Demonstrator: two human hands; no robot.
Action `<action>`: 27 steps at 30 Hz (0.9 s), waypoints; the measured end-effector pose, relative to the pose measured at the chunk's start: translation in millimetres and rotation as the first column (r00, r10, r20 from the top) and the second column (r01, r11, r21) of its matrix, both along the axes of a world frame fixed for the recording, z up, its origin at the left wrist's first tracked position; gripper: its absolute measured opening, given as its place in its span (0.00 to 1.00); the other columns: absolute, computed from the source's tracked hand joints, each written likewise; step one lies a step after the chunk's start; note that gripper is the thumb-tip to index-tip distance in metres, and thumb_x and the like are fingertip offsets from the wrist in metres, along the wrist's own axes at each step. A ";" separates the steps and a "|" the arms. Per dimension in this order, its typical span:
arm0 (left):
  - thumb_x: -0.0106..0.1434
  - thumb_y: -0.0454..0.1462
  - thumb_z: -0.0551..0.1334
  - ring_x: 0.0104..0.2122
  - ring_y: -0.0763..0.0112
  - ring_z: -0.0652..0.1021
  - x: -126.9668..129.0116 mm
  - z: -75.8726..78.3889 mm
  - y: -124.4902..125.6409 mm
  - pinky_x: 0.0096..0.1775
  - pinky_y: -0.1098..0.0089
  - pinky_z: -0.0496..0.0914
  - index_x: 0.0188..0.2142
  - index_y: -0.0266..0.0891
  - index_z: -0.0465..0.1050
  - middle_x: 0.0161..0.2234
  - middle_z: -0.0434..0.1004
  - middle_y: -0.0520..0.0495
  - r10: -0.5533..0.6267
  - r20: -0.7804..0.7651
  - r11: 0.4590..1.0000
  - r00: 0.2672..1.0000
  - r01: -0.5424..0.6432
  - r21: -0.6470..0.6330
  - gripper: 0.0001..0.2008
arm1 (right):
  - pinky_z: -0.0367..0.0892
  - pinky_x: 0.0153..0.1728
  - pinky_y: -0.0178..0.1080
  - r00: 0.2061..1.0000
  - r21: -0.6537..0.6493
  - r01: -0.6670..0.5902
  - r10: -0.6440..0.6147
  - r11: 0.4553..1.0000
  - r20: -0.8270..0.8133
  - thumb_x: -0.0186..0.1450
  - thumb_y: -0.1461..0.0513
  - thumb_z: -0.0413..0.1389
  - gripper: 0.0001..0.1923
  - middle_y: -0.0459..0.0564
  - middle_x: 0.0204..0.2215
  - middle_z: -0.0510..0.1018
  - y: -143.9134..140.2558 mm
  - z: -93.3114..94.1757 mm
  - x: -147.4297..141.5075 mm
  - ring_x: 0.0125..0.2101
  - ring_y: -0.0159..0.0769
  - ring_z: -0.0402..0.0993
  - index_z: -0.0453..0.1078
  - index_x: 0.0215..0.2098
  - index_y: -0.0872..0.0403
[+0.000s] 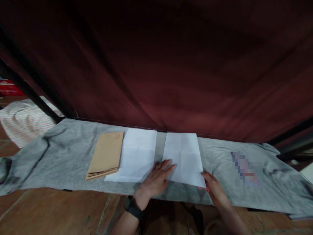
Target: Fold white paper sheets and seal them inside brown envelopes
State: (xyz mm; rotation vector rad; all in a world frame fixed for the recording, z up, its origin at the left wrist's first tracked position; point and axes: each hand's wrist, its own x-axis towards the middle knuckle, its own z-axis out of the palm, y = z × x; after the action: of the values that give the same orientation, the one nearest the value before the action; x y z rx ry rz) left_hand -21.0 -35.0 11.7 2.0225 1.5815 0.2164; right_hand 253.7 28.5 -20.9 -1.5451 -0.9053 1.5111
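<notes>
Two white paper sheets lie side by side on a grey cloth (66, 153). Fold creases cross the right sheet (183, 153), and the left sheet (140, 143) is creased too. My left hand (157, 178) rests with fingers spread over the gap between them, its fingertips at the right sheet's left edge. My right hand (214, 186) pinches the lower right corner of the right sheet between thumb and fingers. A stack of brown paper envelopes (106, 151) lies left of the sheets, against the left one.
A dark red curtain (158, 81) hangs behind the cloth-covered surface. A blurred-out item (245, 169) lies on the cloth at right. Dark poles (36, 75) slant at left, beside a striped cloth (29, 119). The tiled floor (61, 212) shows in front.
</notes>
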 end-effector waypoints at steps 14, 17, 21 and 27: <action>0.66 0.30 0.55 0.64 0.64 0.67 37.5 -10.0 18.0 0.66 0.56 0.59 0.61 0.50 0.69 0.64 0.69 0.52 -0.150 -0.004 0.978 0.989 0.149 0.146 0.25 | 0.68 0.29 0.39 0.992 0.019 -0.070 0.067 0.997 0.111 0.51 0.52 0.60 0.22 0.45 0.28 0.80 14.8 -14.9 56.5 0.28 0.41 0.75 0.74 0.43 0.49; 0.68 0.32 0.56 0.62 0.63 0.71 39.4 -2.4 18.1 0.65 0.56 0.62 0.59 0.50 0.72 0.61 0.73 0.52 -0.142 0.038 0.983 0.989 0.137 0.122 0.22 | 0.70 0.33 0.42 0.986 0.119 -0.115 0.098 0.986 0.136 0.51 0.52 0.59 0.24 0.46 0.29 0.80 27.8 -16.4 62.9 0.30 0.41 0.75 0.75 0.45 0.49; 0.71 0.38 0.54 0.57 0.65 0.75 38.7 6.4 17.4 0.61 0.61 0.67 0.57 0.49 0.73 0.57 0.77 0.52 -0.129 0.145 0.987 0.981 0.113 0.115 0.18 | 0.70 0.49 0.49 0.941 0.316 -0.289 0.208 0.904 0.268 0.54 0.55 0.58 0.20 0.52 0.46 0.81 36.8 -13.8 71.7 0.45 0.46 0.76 0.79 0.43 0.49; 0.71 0.41 0.55 0.55 0.65 0.77 35.3 6.5 15.7 0.59 0.63 0.68 0.55 0.51 0.76 0.54 0.80 0.53 -0.109 0.252 0.994 0.962 0.106 0.026 0.17 | 0.48 0.67 0.56 0.725 0.369 -0.654 0.409 0.660 0.554 0.58 0.58 0.63 0.21 0.48 0.66 0.65 30.5 1.0 77.1 0.68 0.51 0.54 0.79 0.51 0.43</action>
State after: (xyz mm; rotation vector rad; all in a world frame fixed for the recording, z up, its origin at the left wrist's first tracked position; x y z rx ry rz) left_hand 14.4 -19.3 18.2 1.9933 1.3126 0.4257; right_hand 330.8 59.1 -19.9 -1.2194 -2.0315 1.1107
